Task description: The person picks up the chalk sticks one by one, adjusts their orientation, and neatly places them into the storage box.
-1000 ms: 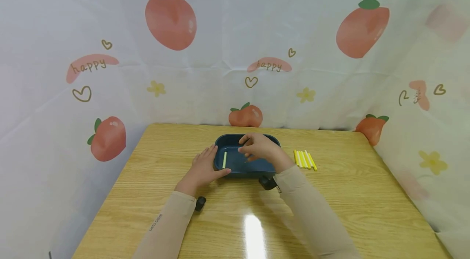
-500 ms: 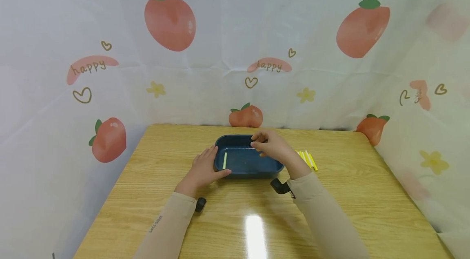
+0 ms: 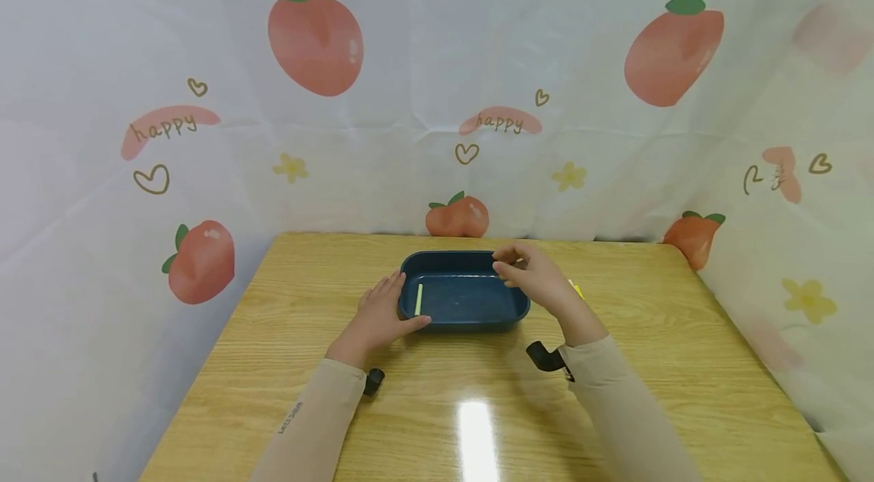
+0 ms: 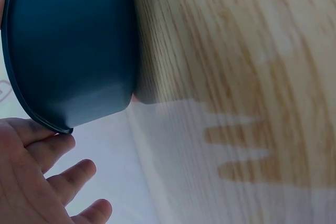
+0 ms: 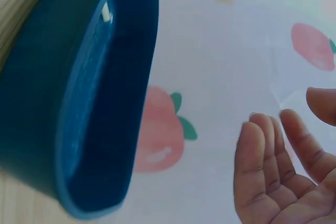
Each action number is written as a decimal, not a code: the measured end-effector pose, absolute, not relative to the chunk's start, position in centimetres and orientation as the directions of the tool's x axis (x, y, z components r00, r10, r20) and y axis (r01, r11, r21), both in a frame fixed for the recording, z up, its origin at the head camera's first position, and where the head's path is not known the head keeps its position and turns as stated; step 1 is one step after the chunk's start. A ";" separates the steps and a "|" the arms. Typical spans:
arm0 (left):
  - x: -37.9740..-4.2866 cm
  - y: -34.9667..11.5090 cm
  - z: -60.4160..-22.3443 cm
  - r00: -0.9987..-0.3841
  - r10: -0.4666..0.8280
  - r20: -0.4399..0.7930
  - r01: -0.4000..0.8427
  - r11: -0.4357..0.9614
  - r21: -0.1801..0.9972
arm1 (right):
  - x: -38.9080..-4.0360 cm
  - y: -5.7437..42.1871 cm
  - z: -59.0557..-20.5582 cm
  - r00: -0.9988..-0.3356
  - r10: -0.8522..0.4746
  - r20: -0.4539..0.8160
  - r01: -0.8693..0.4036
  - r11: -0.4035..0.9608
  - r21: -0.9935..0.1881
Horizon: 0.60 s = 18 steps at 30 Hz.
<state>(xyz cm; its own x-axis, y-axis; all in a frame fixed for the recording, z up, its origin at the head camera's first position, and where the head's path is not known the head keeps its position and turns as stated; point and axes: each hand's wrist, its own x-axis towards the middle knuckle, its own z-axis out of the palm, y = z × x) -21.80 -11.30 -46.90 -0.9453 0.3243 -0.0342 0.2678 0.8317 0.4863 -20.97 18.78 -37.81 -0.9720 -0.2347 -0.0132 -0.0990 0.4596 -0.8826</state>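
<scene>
The left hand (image 3: pixel 377 315) is touching the blue tray (image 3: pixel 471 301), grip apart. The right hand (image 3: pixel 536 275) is hovering nearby, grip also apart.

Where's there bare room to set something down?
The table is bare between its left edge and the left hand, and between its right edge and the right sleeve. The dish is bare right of its pale stick. Crowded: the dish's left end, and near the right hand, whose wrist partly hides other sticks.
</scene>
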 end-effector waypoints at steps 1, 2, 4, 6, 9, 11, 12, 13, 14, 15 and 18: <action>-21.8 -11.3 -46.9 -0.945 0.324 -0.035 0.268 0.833 0.483 | -20.9 19.1 -37.9 -0.975 -0.224 -0.006 -0.100 0.461 -0.881; -21.8 -11.3 -47.0 -0.946 0.323 -0.037 0.267 0.835 0.481 | -20.9 19.4 -38.0 -0.976 -0.218 0.003 -0.107 0.465 -0.879; -21.8 -11.4 -47.0 -0.946 0.323 -0.035 0.267 0.834 0.483 | -20.8 20.1 -38.3 -0.979 -0.202 0.019 -0.112 0.463 -0.879; -21.8 -11.4 -47.0 -0.946 0.321 -0.041 0.262 0.836 0.483 | -20.7 20.7 -38.6 -0.983 -0.182 0.037 -0.119 0.460 -0.880; -21.8 -11.4 -47.0 -0.947 0.318 -0.041 0.260 0.836 0.483 | -20.6 21.7 -39.3 -0.984 -0.164 0.064 -0.134 0.459 -0.878; -21.8 -11.4 -47.0 -0.948 0.316 -0.043 0.258 0.839 0.479 | -20.6 22.3 -39.8 -0.988 -0.140 0.070 -0.128 0.471 -0.873; -21.8 -11.4 -47.1 -0.948 0.317 -0.042 0.259 0.839 0.478 | -20.5 22.7 -40.1 -0.989 -0.128 0.072 -0.125 0.478 -0.869; -21.8 -11.4 -47.1 -0.948 0.317 -0.041 0.260 0.840 0.477 | -20.4 23.0 -40.3 -0.990 -0.118 0.074 -0.123 0.490 -0.863; -21.8 -11.4 -47.1 -0.947 0.318 -0.040 0.262 0.840 0.476 | -20.4 23.4 -40.5 -0.992 -0.106 0.074 -0.117 0.498 -0.859; -21.8 -11.4 -47.1 -0.947 0.319 -0.040 0.263 0.840 0.475 | -20.3 23.7 -40.7 -0.993 -0.096 0.076 -0.114 0.508 -0.853; -21.8 -11.4 -47.0 -0.947 0.319 -0.040 0.263 0.838 0.477 | -20.2 24.6 -41.2 -0.993 -0.075 0.089 -0.115 0.515 -0.849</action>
<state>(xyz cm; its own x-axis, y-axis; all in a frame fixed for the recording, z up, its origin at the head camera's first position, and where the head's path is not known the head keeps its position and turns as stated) -21.77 -11.37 -46.98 -0.9468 0.3194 -0.0396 0.2629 0.8384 0.4775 -20.19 24.63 -41.21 -0.9932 -0.0750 0.0886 -0.1147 0.5151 -0.8494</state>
